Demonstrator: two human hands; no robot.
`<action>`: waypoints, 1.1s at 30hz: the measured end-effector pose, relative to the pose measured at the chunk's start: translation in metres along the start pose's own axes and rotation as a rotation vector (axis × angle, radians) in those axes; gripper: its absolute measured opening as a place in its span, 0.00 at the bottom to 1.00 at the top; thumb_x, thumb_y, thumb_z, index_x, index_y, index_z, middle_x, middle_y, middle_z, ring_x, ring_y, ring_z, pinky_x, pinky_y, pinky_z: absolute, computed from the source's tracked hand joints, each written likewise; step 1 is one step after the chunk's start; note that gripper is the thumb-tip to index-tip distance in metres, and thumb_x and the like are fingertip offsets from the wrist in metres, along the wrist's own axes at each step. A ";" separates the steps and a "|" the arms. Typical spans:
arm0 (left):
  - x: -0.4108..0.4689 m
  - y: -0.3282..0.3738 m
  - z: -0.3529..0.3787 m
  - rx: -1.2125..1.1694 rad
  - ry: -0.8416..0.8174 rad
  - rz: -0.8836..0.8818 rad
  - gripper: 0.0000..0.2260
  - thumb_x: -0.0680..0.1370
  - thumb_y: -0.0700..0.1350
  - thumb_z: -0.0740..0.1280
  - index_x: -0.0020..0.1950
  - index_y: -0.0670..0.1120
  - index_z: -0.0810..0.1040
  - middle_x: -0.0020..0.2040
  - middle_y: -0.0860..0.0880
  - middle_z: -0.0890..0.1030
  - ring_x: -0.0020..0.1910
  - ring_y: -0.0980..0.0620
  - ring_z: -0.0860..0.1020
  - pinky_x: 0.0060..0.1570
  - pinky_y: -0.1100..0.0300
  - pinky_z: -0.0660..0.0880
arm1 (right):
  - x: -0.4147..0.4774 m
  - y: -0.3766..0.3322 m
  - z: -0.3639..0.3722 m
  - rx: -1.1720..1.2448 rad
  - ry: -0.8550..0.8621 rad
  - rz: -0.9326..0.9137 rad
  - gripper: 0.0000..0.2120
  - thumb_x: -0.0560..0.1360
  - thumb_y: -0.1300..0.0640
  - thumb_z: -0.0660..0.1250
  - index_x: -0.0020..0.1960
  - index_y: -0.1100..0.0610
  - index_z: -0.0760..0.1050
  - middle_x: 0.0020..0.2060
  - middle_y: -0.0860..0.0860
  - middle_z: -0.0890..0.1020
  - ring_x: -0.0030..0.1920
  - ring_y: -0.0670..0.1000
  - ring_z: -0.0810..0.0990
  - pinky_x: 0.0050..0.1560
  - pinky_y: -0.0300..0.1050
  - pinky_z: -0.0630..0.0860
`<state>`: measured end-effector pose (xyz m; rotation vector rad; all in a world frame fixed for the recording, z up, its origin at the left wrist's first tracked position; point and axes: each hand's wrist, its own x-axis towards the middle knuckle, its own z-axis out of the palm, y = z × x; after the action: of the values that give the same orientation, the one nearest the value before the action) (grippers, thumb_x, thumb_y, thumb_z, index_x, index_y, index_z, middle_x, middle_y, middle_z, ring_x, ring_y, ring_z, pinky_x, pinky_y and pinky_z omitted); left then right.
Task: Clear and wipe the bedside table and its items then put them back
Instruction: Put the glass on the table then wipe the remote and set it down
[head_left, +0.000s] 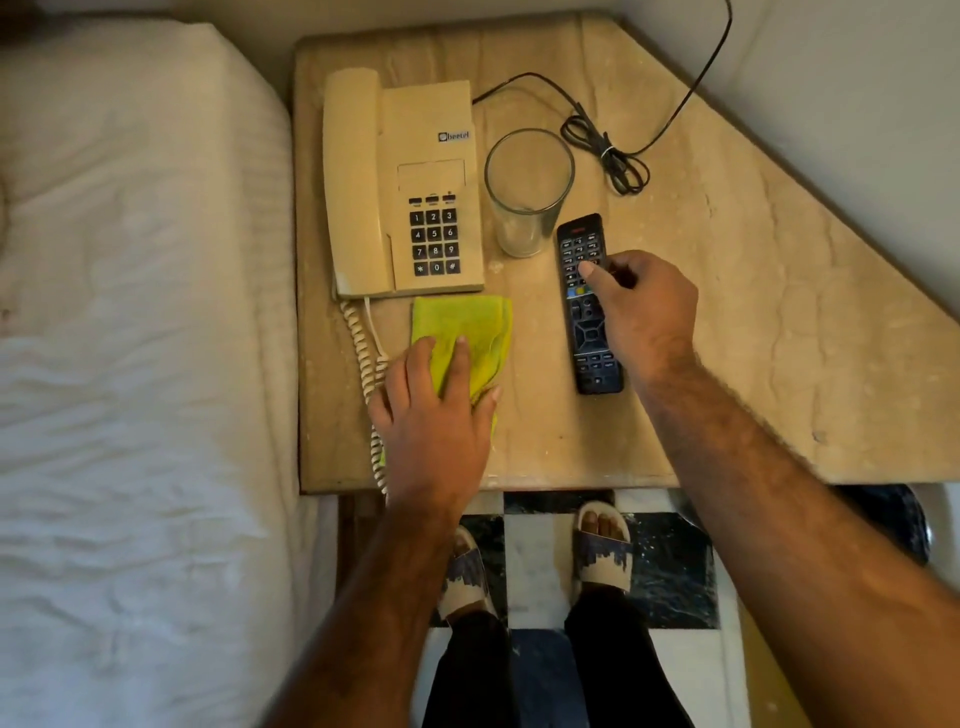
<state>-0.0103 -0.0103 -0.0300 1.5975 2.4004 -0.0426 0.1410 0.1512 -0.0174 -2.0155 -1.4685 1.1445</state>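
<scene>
A beige marble bedside table (701, 291) fills the middle of the head view. On it stand a cream corded telephone (400, 187) at the left, an empty clear glass (527, 192) beside it, and a black remote control (587, 312) lying lengthwise. A folded yellow-green cloth (467, 327) lies below the telephone. My left hand (436, 415) rests flat on the near part of the cloth, fingers spread. My right hand (644, 306) lies over the remote's right side, thumb on its buttons and fingers curled along its edge.
A black cable (613, 150) loops across the table's back and runs up the wall. The telephone's coiled cord (371, 374) hangs over the front edge. A bed with white sheets (135, 364) borders the left. A checkered floor and my sandalled feet (602, 551) lie below.
</scene>
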 end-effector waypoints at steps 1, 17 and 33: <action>-0.007 0.001 -0.004 -0.018 0.032 -0.002 0.28 0.83 0.61 0.60 0.79 0.49 0.69 0.78 0.41 0.67 0.76 0.39 0.66 0.71 0.35 0.66 | 0.002 0.001 -0.001 -0.022 0.008 -0.027 0.14 0.81 0.47 0.73 0.58 0.57 0.85 0.47 0.48 0.83 0.48 0.48 0.82 0.42 0.32 0.75; -0.054 0.020 0.126 -0.784 -0.649 -0.503 0.20 0.84 0.50 0.64 0.75 0.44 0.74 0.73 0.43 0.76 0.73 0.43 0.73 0.77 0.46 0.67 | -0.027 0.097 -0.021 -0.722 0.191 -0.378 0.31 0.87 0.43 0.50 0.86 0.55 0.56 0.86 0.58 0.56 0.87 0.60 0.52 0.86 0.61 0.51; -0.137 0.040 0.118 -0.991 -0.748 -0.841 0.15 0.87 0.44 0.59 0.40 0.47 0.73 0.44 0.42 0.83 0.42 0.48 0.81 0.49 0.54 0.78 | -0.029 0.102 -0.020 -0.757 0.249 -0.438 0.31 0.87 0.43 0.48 0.86 0.57 0.55 0.86 0.59 0.56 0.87 0.61 0.53 0.86 0.60 0.50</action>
<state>0.0992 -0.1382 -0.1081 0.0541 1.7888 0.2879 0.2146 0.0899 -0.0676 -1.9850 -2.2634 0.1427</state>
